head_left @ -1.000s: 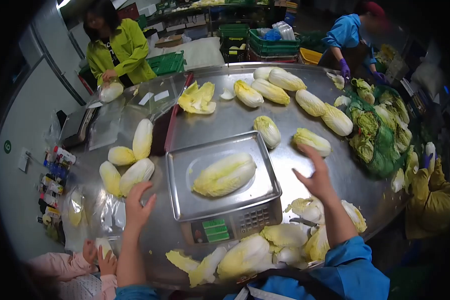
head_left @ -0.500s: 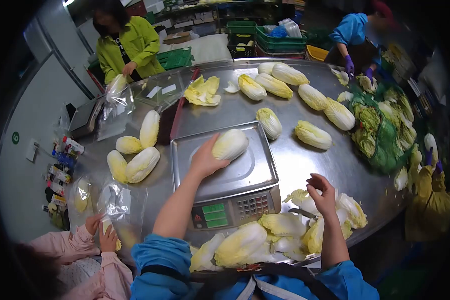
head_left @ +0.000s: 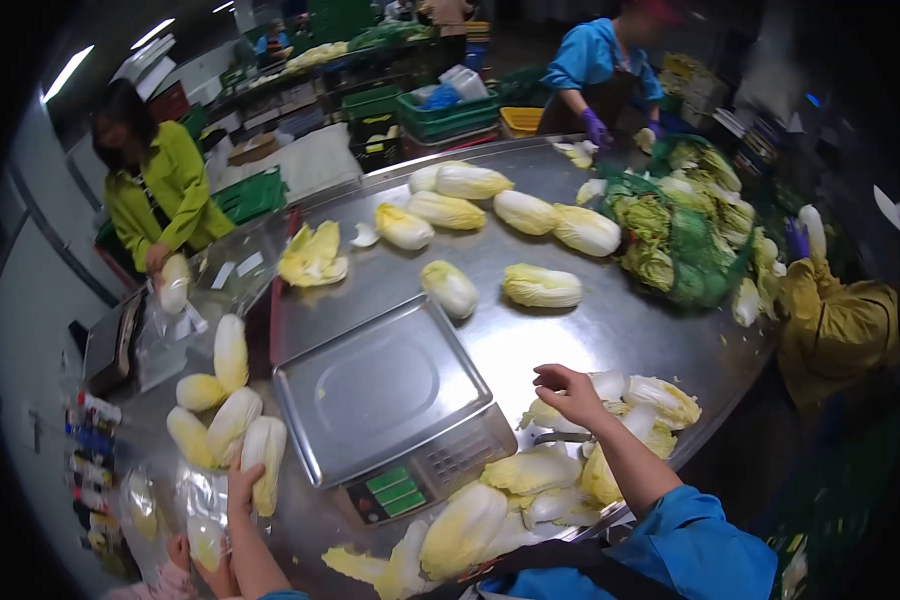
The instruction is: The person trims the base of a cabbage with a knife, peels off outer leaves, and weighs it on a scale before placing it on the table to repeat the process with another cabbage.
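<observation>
My left hand (head_left: pixel 243 488) grips a napa cabbage (head_left: pixel 265 460) left of the scale, beside several whole napa cabbages (head_left: pixel 232 425) grouped on the steel table (head_left: pixel 340 232). Nothing lies on the metal pan of the digital scale (head_left: pixel 380 390) in front of me; its green display is lit. My right hand (head_left: pixel 568 393) hovers with loosely bent fingers, holding nothing, above trimmed cabbage leaves and pieces (head_left: pixel 530 470). Under it a knife (head_left: pixel 562 437) lies among the leaves, partly hidden.
Several cabbages (head_left: pixel 445 210) lie across the far table. At the right is a green net (head_left: pixel 685 240) of cabbages. A pink-sleeved person handles a bagged cabbage (head_left: pixel 206 540) lower left. Others stand in a lime jacket (head_left: pixel 175 180) and a blue top (head_left: pixel 590 55).
My left hand has carried the cabbage from the scale pan leftward to the group of cabbages. My right hand stays over the leaves. The view has turned, shifting the table contents leftward.
</observation>
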### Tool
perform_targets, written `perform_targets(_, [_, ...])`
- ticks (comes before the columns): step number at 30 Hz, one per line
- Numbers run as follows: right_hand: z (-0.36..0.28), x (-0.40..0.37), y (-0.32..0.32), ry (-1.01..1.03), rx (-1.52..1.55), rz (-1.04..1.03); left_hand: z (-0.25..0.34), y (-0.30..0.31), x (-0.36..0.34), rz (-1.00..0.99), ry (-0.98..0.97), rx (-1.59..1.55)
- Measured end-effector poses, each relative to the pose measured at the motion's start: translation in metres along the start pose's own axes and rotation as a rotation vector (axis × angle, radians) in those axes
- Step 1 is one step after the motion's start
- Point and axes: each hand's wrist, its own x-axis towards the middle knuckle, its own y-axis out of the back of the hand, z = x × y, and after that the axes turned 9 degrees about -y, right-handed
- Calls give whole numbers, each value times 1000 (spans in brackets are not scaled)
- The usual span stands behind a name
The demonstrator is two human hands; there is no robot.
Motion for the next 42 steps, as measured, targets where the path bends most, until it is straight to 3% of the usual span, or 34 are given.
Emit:
perform_targets(1, [4, 8, 3, -2, 2, -29, -19, 13, 9, -18, -6, -5])
perform_targets(3, [12, 26, 18, -3, 18, -18, -56, 44, 41, 44, -116, 599])
perform_targets(5, [30, 58, 45, 13, 19, 33, -14, 24, 30, 209, -159, 920])
perform_targets(6, [34, 79, 64, 6, -90, 119, -21, 27, 33, 427, -340, 987])
perform_targets(7, [42, 109, 85, 23, -150, 209, -20, 35, 35, 493, -473, 920])
perform_targets(9, [53, 168, 117, 17, -314, 351, 6, 13, 22, 603, -518, 837])
perform_targets(12, [62, 262, 140, 67, -528, 448, 10, -13, -2, 559, -541, 921])
perform_targets(13, [57, 285, 139, 67, -518, 438, 4, -19, -9, 564, -539, 934])
perform_targets(15, [34, 329, 130, 201, -870, 387, -6, -35, -23, 503, -517, 909])
perform_targets(16, [26, 345, 126, 223, -857, 362, -6, -43, -32, 532, -504, 925])
perform_targets(18, [16, 376, 110, 213, -1223, 313, 10, -70, -55, 426, -350, 961])
perform_targets(20, [33, 409, 99, 326, -1208, 394, 27, -90, -65, 419, -316, 1101])
perform_targets(22, [33, 416, 97, 131, -1191, 312, 30, -97, -72, 357, -352, 1111])
perform_targets(24, [36, 408, 90, 230, -1250, 409, 31, -100, -70, 340, -367, 1098])
perform_targets(26, [24, 385, 88, 110, -941, 259, 34, -104, -65, 370, -350, 1091])
perform_targets(27, [30, 376, 84, 70, -679, 300, 31, -103, -62, 368, -352, 1077])
perform_targets(28, [38, 371, 89, -84, -404, 200, 25, -102, -57, 362, -422, 988])
perform_targets(29, [35, 353, 92, -197, 124, -23, 22, -101, -53, 355, -490, 901])
perform_targets(30, [22, 323, 89, -195, 293, -165, 22, -101, -51, 360, -493, 893])
perform_targets(32, [-11, 258, 69, 142, 205, -249, 21, -108, -55, 348, -534, 806])
perform_targets(34, [-63, 190, 33, 286, 39, -343, 30, -129, -53, 367, -493, 632])
perform_targets(37, [-97, 130, -35, 786, -305, -263, 39, -148, -57, 281, -614, 615])
perform_targets(42, [-101, 85, -102, 947, -551, -305, 54, -146, -96, 218, -658, 616])
